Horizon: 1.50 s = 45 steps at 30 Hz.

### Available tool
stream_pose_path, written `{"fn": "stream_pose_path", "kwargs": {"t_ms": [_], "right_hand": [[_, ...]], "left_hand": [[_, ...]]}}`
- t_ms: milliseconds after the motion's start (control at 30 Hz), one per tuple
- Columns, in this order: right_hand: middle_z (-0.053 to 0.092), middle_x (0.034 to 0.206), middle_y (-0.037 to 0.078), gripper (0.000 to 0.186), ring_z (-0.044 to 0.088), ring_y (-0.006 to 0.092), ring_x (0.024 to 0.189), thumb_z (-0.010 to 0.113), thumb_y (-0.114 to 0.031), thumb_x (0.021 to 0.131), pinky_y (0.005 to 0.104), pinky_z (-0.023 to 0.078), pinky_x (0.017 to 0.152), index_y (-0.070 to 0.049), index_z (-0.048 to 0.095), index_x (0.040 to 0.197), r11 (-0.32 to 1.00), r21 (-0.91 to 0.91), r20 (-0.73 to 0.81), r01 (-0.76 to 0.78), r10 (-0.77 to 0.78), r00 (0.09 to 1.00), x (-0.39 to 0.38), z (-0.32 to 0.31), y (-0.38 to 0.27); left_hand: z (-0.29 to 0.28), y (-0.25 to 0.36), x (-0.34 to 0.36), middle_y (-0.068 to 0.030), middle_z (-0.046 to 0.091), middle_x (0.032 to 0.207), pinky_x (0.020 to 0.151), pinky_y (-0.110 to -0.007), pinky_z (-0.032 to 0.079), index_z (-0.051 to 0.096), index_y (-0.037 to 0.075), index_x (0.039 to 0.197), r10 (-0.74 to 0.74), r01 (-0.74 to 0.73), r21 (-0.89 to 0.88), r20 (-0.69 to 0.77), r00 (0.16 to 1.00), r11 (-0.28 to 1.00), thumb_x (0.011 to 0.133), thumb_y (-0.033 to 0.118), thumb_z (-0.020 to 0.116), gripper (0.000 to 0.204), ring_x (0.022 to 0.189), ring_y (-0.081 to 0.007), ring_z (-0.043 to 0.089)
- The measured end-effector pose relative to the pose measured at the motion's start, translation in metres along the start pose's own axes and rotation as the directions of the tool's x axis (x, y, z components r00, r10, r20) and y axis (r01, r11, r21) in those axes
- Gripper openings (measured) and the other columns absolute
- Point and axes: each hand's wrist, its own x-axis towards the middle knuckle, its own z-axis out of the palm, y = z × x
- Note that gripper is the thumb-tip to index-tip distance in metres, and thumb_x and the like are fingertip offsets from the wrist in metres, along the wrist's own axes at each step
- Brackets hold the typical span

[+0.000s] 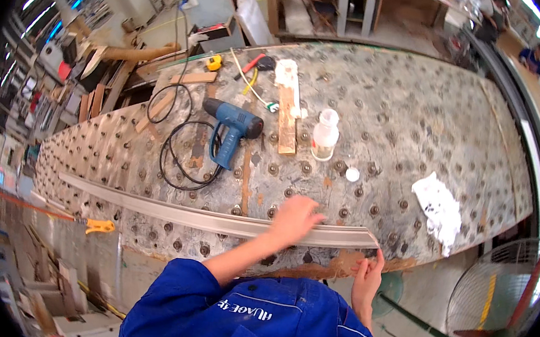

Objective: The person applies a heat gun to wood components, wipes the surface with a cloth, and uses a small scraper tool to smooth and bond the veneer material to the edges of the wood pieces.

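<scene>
A long pale grey-beige trim strip (238,225) with a grooved profile lies along the near side of the worktable. My left hand (295,220) reaches across it, with fingers curled over its top and far edge. Part of that grip is hidden by the hand itself. At the strip's right end, my right hand (369,275) has its index finger stretched up against the corner. Its thumb and other fingers are apart from the strip and loosely bent. Beyond the strip lies a blue heat gun (234,126) with a black cord.
A studded worktable (409,136) carries a clear bottle (325,138), a white cap (352,174), a wooden stick (287,128) with a white smeared end, a crumpled white cloth (438,211) and a yellow tape measure (213,63). A caged fan (499,288) stands at the right.
</scene>
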Motion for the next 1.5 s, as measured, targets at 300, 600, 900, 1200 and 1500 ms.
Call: {"fn": "stream_pose_path", "kwargs": {"t_ms": [300, 600, 900, 1200, 1500], "right_hand": [[0.062, 0.090, 0.009, 0.042, 0.062, 0.0139, 0.071, 0.048, -0.010, 0.097, 0.0264, 0.049, 0.064, -0.001, 0.037, 0.137, 0.998, -0.015, 0.034, 0.069, -0.068, 0.997, -0.008, 0.014, 0.012], [0.063, 0.087, 0.010, 0.033, 0.061, 0.0120, 0.068, 0.047, -0.009, 0.098, 0.0253, 0.049, 0.063, -0.001, 0.048, 0.129, 0.975, -0.170, 0.146, 0.141, -0.117, 0.982, -0.019, 0.015, 0.013], [0.065, 0.091, 0.011, 0.023, 0.064, 0.0141, 0.072, 0.048, -0.007, 0.096, 0.0255, 0.051, 0.065, 0.001, 0.057, 0.117, 0.959, -0.120, 0.041, 0.256, -0.253, 0.967, -0.041, 0.023, -0.026], [0.065, 0.095, 0.012, 0.023, 0.068, 0.0183, 0.080, 0.052, -0.005, 0.094, 0.0285, 0.054, 0.070, -0.002, 0.057, 0.116, 0.877, -0.261, 0.017, 0.404, -0.414, 0.910, -0.053, 0.013, -0.033], [0.062, 0.095, 0.011, 0.022, 0.063, 0.0277, 0.082, 0.054, -0.015, 0.093, 0.0358, 0.051, 0.068, -0.006, 0.059, 0.112, 0.833, -0.167, 0.145, 0.528, -0.509, 0.849, -0.053, 0.009, -0.069]], "left_hand": [[-0.105, -0.161, -0.008, -0.0169, 0.055, 0.112, 0.090, -0.046, 0.040, 0.054, 0.000, 0.112, -0.276, 0.413, 0.320, -0.396, 0.876, 0.853, 0.075, 0.025, 0.073, 0.049, 0.106, -0.0355, 0.049], [-0.085, -0.211, 0.016, -0.0143, 0.060, 0.106, 0.094, -0.044, 0.034, 0.056, 0.000, 0.108, -0.423, 0.570, 0.354, -0.413, 0.806, 0.741, 0.074, 0.040, 0.073, 0.054, 0.109, -0.0286, 0.050], [-0.145, -0.185, 0.004, -0.0122, 0.065, 0.082, 0.091, -0.048, 0.034, 0.065, 0.007, 0.090, -0.378, 0.491, 0.308, -0.359, 0.853, 0.815, 0.057, 0.032, 0.071, 0.042, 0.094, -0.0290, 0.058], [-0.157, -0.108, -0.068, -0.0180, 0.053, 0.089, 0.084, -0.047, 0.041, 0.055, 0.000, 0.094, -0.104, 0.101, -0.027, -0.279, 0.955, 0.995, 0.056, 0.021, 0.074, 0.047, 0.092, -0.0392, 0.050], [-0.162, 0.006, -0.049, -0.0113, 0.051, 0.087, 0.075, -0.035, 0.042, 0.058, -0.001, 0.093, 0.188, -0.110, -0.393, 0.164, 0.968, 0.913, 0.052, 0.022, 0.082, 0.053, 0.084, -0.0273, 0.052]]}}
